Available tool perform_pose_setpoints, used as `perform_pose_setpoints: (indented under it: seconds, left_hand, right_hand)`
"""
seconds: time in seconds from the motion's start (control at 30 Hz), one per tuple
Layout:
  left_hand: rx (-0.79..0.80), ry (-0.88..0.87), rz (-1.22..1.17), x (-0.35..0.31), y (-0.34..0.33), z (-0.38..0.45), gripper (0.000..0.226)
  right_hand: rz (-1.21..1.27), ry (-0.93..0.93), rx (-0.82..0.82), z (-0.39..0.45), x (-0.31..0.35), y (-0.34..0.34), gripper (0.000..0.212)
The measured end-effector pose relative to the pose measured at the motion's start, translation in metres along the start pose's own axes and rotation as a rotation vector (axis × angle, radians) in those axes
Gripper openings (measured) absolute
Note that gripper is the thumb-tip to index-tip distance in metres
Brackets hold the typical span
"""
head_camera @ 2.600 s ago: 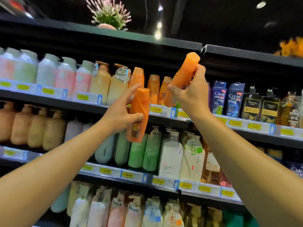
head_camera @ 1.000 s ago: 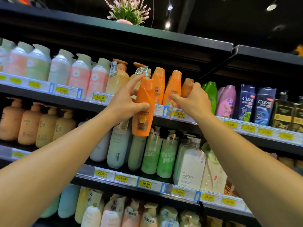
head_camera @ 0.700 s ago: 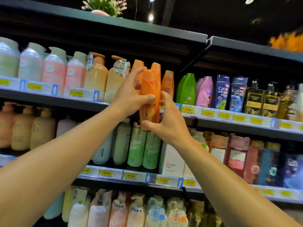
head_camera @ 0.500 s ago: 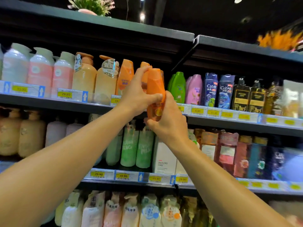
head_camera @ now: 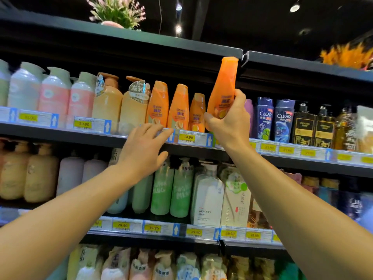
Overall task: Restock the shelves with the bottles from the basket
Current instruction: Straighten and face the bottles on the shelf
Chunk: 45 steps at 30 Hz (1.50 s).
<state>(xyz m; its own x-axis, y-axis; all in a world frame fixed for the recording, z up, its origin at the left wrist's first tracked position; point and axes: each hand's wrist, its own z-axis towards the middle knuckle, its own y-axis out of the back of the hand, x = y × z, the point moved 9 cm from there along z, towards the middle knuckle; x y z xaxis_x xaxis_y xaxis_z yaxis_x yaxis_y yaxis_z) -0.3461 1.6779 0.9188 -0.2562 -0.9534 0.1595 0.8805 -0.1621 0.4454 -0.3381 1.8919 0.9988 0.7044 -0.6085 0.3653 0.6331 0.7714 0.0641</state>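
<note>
My right hand grips the lower half of an orange bottle, held upright and tilted slightly, its cap near the edge of the shelf above. Three matching orange bottles stand in a row on the upper shelf, just left of the held one. My left hand is empty, with its fingers stretched out flat, fingertips at the shelf's price rail below the orange bottles. The basket is out of view.
Pump bottles in peach and pink fill the shelf to the left; blue Clear bottles and dark bottles stand to the right. Green and white bottles line the shelf below. A potted plant sits on top.
The orange bottle passed from my left hand to my right hand, which lifted it up and to the right. My left hand let go and dropped to the shelf edge.
</note>
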Motion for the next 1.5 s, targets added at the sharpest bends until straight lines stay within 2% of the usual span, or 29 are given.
perform_pose_setpoints:
  seconds: [0.13, 0.33, 0.5, 0.6, 0.8, 1.03, 1.5]
  left_hand:
    - [-0.049, -0.029, 0.020, -0.001, -0.002, -0.003, 0.063]
    - [-0.025, -0.039, 0.048, 0.009, -0.007, 0.002, 0.065]
    - [-0.010, -0.045, 0.052, 0.016, -0.011, 0.007, 0.067]
    - [-0.017, -0.052, 0.047, 0.016, -0.011, 0.007, 0.066]
    - [-0.011, -0.050, 0.033, 0.016, -0.011, 0.008, 0.064]
    - [-0.010, -0.036, 0.016, 0.017, -0.011, 0.008, 0.065]
    - [0.013, -0.028, 0.004, 0.016, -0.008, 0.008, 0.065]
  right_hand:
    - [-0.022, 0.001, -0.019, 0.010, 0.003, -0.024, 0.071]
    - [-0.130, -0.056, -0.005, 0.016, -0.004, -0.048, 0.073]
    - [-0.251, -0.078, 0.059, 0.013, -0.007, -0.058, 0.105]
    - [-0.319, -0.096, 0.116, 0.012, -0.011, -0.064, 0.113]
    - [-0.428, -0.107, 0.229, 0.011, -0.014, -0.072, 0.101]
    - [-0.485, -0.171, 0.268, 0.008, -0.015, -0.073, 0.079]
    - [-0.468, -0.218, 0.283, 0.004, -0.019, -0.072, 0.075]
